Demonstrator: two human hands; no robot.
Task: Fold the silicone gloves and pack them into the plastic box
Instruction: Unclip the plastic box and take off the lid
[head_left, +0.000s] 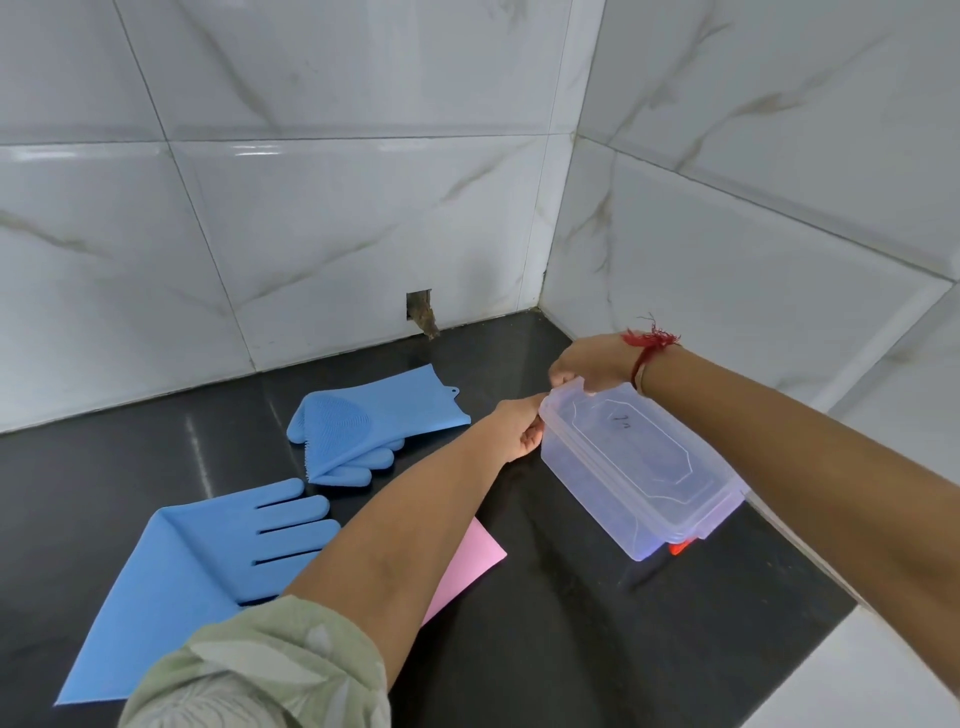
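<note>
A clear plastic box (597, 483) with its lid (639, 447) on stands on the black counter at the right. My left hand (519, 428) grips the box's far left corner, and my right hand (592, 364) pinches the lid's far edge just above it. One blue silicone glove (374, 421) lies folded over itself at the back, bristle side up. A second blue glove (208, 566) lies flat near the front left, fingers pointing right, partly under my left forearm.
A pink sheet (470, 561) pokes out from under my left forearm. A small red object (680, 546) shows beneath the box's near end. Tiled walls close in the counter (545, 623) at the back and right; a small hole (420, 309) sits in the back wall.
</note>
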